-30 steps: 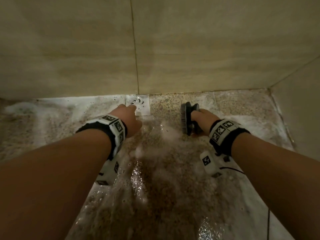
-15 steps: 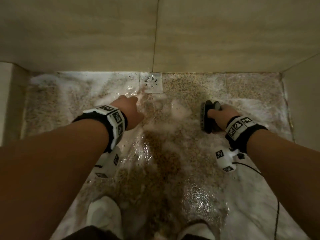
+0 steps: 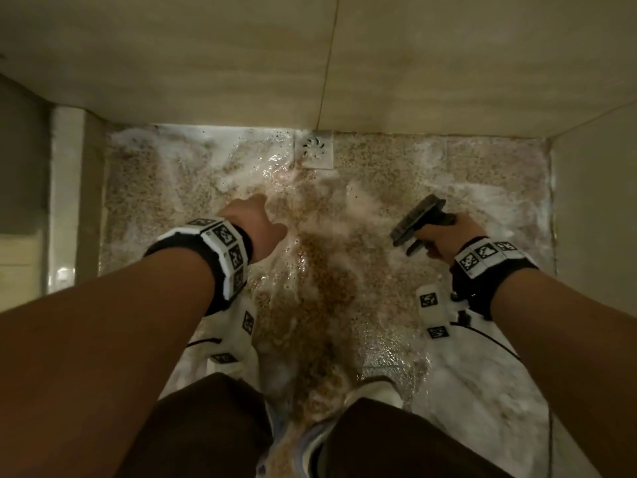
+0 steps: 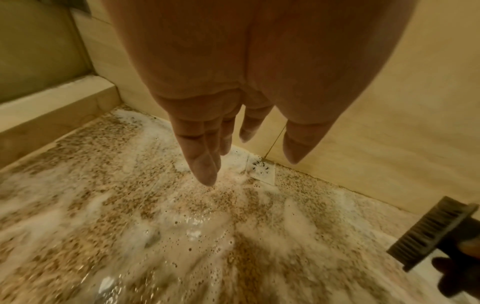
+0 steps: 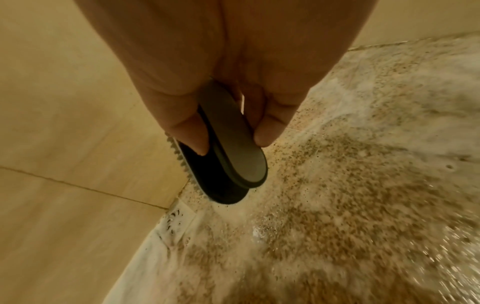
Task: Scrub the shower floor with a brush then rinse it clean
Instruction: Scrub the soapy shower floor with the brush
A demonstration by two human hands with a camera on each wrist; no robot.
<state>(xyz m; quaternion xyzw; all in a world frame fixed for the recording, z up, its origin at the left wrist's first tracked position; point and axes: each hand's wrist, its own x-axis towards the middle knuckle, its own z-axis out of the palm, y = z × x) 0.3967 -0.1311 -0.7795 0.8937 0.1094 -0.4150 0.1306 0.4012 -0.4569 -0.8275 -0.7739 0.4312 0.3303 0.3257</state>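
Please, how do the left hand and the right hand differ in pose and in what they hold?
The left hand holds nothing, while the right hand grips the dark brush by its handle. The left hand's fingers point straight down toward the foamy floor; the right hand's fingers curl round the brush. Both hang above the wet floor, and both wrists wear marker bands.

Speckled brown-and-tan pebble shower floor [image 3: 331,305] streaked with white foam [image 4: 31,224] beneath the hands, a white square drain cover [image 3: 314,149] with a pinwheel slot pattern beyond the left hand [image 3: 256,232]. Dark grey oval plastic brush [image 5: 228,148] in the right hand [image 3: 448,238], grey bristles. White wristbands [image 3: 224,250] with black square markers; beige wall tiles [image 3: 206,56] ahead.
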